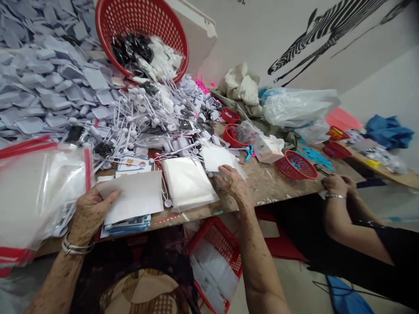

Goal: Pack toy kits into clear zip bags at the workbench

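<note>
My left hand (93,207) grips a blank white card (134,196) by its left edge, thumb on top. That card lies over a stack of blue-and-white printed cards (129,224) at the table's front edge. My right hand (233,182) has its fingers closed at the near edge of a white sheet (218,158); its palm side is hidden. Between my hands sits a pile of clear plastic bags (188,181). More printed cards (132,164) show behind the white card. Left of my left hand lie large clear bags with red edges (42,187).
Heaped white plastic scoops and sticks (140,113) cover the back and left. A red basket (144,13) leans over them. Small red baskets (296,165) stand rightward. Under the table is a red crate (214,261). A co-worker's hands (338,185) are at the right.
</note>
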`<move>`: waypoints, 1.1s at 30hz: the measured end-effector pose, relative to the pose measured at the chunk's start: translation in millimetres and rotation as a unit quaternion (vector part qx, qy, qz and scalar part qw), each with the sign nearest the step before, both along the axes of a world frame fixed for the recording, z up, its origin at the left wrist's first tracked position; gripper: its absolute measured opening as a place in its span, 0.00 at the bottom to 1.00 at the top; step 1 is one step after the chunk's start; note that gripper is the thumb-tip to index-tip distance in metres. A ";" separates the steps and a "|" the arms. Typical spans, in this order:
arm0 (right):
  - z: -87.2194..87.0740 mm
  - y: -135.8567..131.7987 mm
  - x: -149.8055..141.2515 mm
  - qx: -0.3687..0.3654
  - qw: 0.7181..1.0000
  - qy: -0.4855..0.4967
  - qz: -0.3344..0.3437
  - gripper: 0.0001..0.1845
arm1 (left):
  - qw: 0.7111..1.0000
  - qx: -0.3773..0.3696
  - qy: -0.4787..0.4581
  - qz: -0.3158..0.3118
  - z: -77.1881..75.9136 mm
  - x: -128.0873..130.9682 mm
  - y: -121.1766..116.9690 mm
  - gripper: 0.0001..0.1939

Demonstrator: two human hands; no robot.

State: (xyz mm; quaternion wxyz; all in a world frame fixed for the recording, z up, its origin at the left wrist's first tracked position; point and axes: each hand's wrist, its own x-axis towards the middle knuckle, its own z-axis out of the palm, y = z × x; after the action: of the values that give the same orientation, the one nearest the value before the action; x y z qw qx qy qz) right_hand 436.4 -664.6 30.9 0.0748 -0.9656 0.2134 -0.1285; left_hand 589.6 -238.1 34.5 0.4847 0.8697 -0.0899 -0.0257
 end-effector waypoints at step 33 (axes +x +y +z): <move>-2.2 31.9 -2.8 0.151 0.945 -0.261 -0.125 0.20 | 0.997 -0.056 0.047 0.026 -12.0 2.3 -0.7 0.25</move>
State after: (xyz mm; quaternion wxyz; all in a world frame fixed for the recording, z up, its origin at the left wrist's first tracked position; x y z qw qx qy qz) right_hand 433.6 -632.7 28.7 0.2560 -0.8411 0.3224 -0.3508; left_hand 591.9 -238.7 22.5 0.5367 0.8411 -0.0460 -0.0491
